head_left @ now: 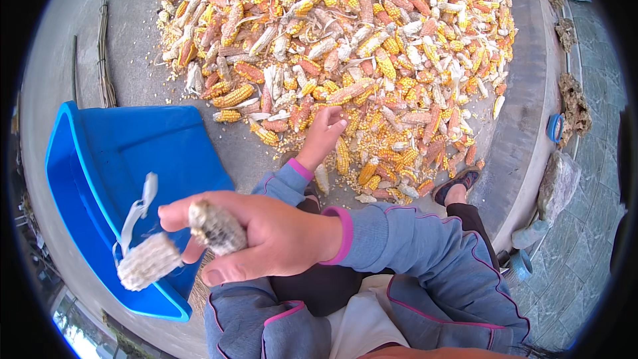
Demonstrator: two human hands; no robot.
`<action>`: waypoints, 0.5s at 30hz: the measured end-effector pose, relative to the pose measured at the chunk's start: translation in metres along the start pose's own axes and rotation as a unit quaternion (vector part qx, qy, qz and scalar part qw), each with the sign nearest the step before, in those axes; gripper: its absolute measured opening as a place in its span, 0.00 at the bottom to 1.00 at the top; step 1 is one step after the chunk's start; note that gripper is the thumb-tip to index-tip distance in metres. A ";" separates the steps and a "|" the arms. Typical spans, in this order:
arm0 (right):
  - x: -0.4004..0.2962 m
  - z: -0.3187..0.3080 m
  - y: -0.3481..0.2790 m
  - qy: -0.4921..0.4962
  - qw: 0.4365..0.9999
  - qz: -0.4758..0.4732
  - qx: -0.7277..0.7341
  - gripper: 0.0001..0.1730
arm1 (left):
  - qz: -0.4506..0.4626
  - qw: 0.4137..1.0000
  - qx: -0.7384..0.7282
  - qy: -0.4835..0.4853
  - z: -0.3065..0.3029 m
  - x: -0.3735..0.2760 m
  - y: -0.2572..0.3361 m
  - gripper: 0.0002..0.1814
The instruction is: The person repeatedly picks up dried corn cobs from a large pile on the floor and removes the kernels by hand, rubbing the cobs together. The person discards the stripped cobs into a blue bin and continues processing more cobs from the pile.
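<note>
My right hand (249, 239) reaches across to the left over the blue plastic bin, back of the hand up. A pale, dark-flecked corn cob (217, 227) sits between its thumb and index finger. Just beyond the fingertips is a whitish stripped cob piece (149, 262) with a strip of husk (132, 219) beside it; contact with the hand is unclear. My left hand (324, 134) is at the near edge of a large heap of corn cobs (349, 55), fingers apart, with nothing visible in it. Its forearm passes partly behind the right one.
The blue bin (144, 144) lies tipped on its side at left. Thin sticks (103, 55) lie on the concrete behind it. Loose yellow kernels (369, 134) cover the heap's near part. My shoe (456, 184) stands at its right edge. A small blue container (555, 128) is farther right.
</note>
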State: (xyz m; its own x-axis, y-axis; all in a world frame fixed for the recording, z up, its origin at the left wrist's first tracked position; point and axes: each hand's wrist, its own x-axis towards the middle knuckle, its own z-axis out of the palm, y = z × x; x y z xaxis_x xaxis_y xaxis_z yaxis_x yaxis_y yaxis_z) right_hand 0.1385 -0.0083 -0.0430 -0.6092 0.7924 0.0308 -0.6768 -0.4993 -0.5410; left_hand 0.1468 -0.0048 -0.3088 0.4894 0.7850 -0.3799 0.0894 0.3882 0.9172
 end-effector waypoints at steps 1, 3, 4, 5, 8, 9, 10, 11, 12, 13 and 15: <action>0.002 0.003 0.001 -0.003 1.000 0.027 -0.012 0.33 | 0.016 0.998 0.051 0.030 -0.009 0.003 0.003 0.21; -0.005 -0.016 0.011 0.048 0.996 0.026 -0.064 0.32 | 0.049 0.983 0.151 0.094 -0.036 0.010 0.010 0.22; -0.015 -0.032 0.013 0.085 0.991 0.009 -0.102 0.30 | 0.079 0.967 0.175 0.169 -0.052 0.016 0.007 0.21; -0.028 -0.050 0.016 0.160 0.984 0.002 -0.075 0.29 | 0.106 0.935 0.252 0.227 -0.069 0.031 -0.003 0.21; -0.073 -0.086 0.029 0.282 0.959 0.003 -0.037 0.26 | 0.011 0.885 0.350 0.308 -0.124 0.060 -0.027 0.21; -0.083 -0.093 0.032 0.313 0.949 0.010 -0.024 0.26 | -0.063 0.880 0.364 0.298 -0.132 0.067 -0.030 0.22; -0.092 -0.099 0.035 0.343 0.939 0.016 -0.012 0.26 | -0.080 0.868 0.394 0.293 -0.130 0.070 -0.033 0.22; -0.098 -0.104 0.037 0.372 0.928 0.022 0.000 0.25 | -0.097 0.854 0.423 0.287 -0.126 0.074 -0.037 0.22; -0.102 -0.108 0.039 0.382 0.924 0.016 -0.015 0.25 | -0.114 0.839 0.452 0.279 -0.118 0.077 -0.037 0.22; -0.104 -0.112 0.038 0.389 0.921 0.018 -0.025 0.25 | -0.117 0.863 0.408 0.275 -0.112 0.080 -0.037 0.22; -0.106 -0.118 0.034 0.406 0.913 0.023 -0.044 0.25 | -0.124 0.903 0.317 0.263 -0.098 0.080 -0.037 0.22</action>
State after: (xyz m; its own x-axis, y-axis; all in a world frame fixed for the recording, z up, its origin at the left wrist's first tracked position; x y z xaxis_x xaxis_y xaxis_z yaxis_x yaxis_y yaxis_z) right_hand 0.2288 -0.0685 -0.1636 -0.1054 0.7875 -0.6073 -0.6001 -0.5373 -0.5926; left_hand 0.0972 0.0910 -0.3849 -0.0778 0.8974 -0.4342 0.6994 0.3595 0.6177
